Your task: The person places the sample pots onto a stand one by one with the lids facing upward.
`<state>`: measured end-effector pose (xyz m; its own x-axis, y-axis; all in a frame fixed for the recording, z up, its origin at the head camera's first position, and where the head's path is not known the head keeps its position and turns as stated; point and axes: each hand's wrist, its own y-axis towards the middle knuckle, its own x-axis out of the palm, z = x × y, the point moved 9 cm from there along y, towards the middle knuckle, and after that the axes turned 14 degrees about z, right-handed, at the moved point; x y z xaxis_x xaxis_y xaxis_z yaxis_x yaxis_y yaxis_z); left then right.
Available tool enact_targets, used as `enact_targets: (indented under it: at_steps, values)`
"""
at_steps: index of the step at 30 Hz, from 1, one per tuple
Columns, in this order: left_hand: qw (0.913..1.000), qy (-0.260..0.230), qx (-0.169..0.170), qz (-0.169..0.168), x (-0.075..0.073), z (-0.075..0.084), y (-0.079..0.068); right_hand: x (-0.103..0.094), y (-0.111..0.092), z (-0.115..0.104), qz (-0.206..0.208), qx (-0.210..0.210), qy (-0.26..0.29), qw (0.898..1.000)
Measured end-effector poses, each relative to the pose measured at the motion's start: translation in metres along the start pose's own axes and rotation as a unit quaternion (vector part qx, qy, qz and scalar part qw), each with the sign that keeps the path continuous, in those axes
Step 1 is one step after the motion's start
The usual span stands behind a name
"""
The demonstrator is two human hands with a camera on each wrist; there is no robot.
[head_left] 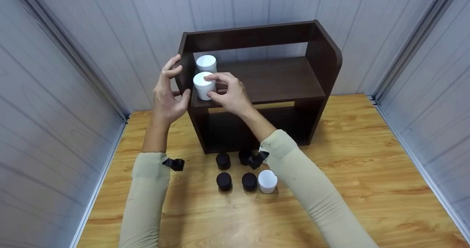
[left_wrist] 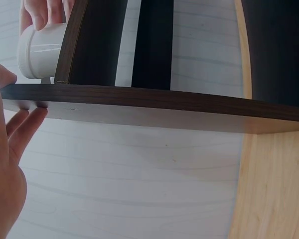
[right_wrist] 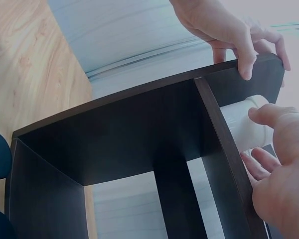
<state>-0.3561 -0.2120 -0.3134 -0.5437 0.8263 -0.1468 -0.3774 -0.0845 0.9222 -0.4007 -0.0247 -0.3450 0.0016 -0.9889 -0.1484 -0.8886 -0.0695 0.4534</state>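
Observation:
My right hand (head_left: 233, 93) holds a white lidded jar (head_left: 203, 90) at the front left of the upper board of a dark brown shelf unit (head_left: 279, 77). Its thumb is on the near side of the jar and a finger reaches over the lid. Right behind stands a second white jar (head_left: 206, 62), partly covered by the first. My left hand (head_left: 169, 97) grips the unit's left side panel (left_wrist: 154, 95), with the thumb toward the inside and fingers against the outer face. In the right wrist view the held jar (right_wrist: 244, 124) lies close beside that panel.
Several black-lidded jars (head_left: 224, 181) and a white jar (head_left: 267, 182) stand on the wooden surface (head_left: 205, 218) in front of the unit. My right sleeve (head_left: 312, 189) passes over that group and hides part of it. Pale panelled walls (head_left: 62, 93) enclose the back and both sides.

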Motion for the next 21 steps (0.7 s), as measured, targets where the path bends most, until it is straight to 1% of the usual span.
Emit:
enact_targets:
  at_steps: [10, 17, 21]
  values:
    - [0.9999, 0.004, -0.008, -0.005, -0.001, -0.003, -0.001, -0.012, -0.002, -0.001, 0.003, 0.006, 0.025, 1.0]
    - [0.9999, -0.013, -0.007, -0.004, 0.002, -0.002, -0.001, -0.028, -0.01, -0.005, 0.011, 0.002, 0.019, 1.0]
    - [0.9999, -0.006, -0.009, -0.006, 0.002, -0.002, 0.0, -0.037, -0.015, -0.009, 0.012, -0.01, 0.026, 1.0]
